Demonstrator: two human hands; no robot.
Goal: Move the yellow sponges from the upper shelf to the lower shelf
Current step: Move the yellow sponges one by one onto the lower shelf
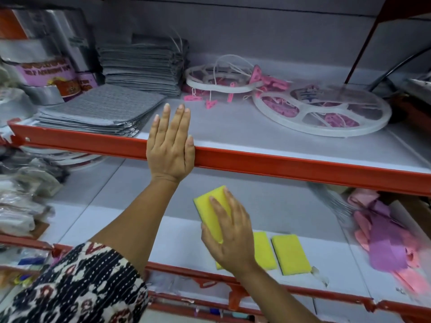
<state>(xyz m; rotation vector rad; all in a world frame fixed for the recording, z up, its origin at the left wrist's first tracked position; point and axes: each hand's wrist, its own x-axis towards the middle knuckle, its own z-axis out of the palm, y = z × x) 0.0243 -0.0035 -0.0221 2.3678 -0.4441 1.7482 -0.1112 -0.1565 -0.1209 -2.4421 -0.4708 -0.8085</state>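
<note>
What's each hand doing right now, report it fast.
Left hand: open, flat on the upper shelf edge.
Right hand: closed on a yellow sponge.

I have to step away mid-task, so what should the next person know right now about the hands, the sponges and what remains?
Left hand: open, flat on the orange metal edge of the upper shelf, holding nothing.
Right hand: gripping one rectangular yellow foam sponge, held over the lower shelf, not yet set down.
Already there: two yellow sponges lying flat, one fully visible, the other partly hidden behind the right hand.
No yellow sponges show on the upper shelf.
Left: put down the held sponge beside the others.
</note>
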